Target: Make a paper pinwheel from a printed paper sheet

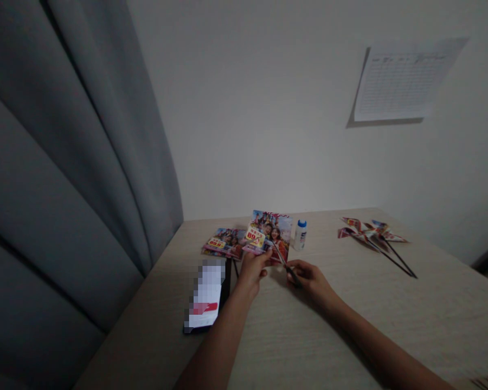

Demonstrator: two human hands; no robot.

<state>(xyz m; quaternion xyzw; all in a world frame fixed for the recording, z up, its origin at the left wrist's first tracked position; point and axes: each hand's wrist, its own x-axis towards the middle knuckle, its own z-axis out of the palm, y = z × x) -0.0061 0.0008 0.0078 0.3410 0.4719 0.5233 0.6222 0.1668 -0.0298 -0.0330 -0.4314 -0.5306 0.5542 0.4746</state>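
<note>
My left hand [254, 271] grips the lower left edge of a colourful printed flyer [270, 225], which stands tilted up above the table. In my right hand [309, 279] is a pair of scissors [291, 275] with dark handles. Its blades point up and left across the lower part of the flyer, near my left fingers. Whether the blades have cut into the paper cannot be made out. A small stack of similar flyers [223, 242] lies just left of the held one. Close behind my right hand stands a white glue bottle [300, 237] with a blue cap.
A phone [205, 295] with a lit, partly blurred screen lies left of my left forearm. Paper pinwheels on dark sticks [372, 233] rest at the right of the wooden table [293, 341]. A grey curtain [117, 135] borders the left side; a printed sheet [402, 81] hangs on the wall.
</note>
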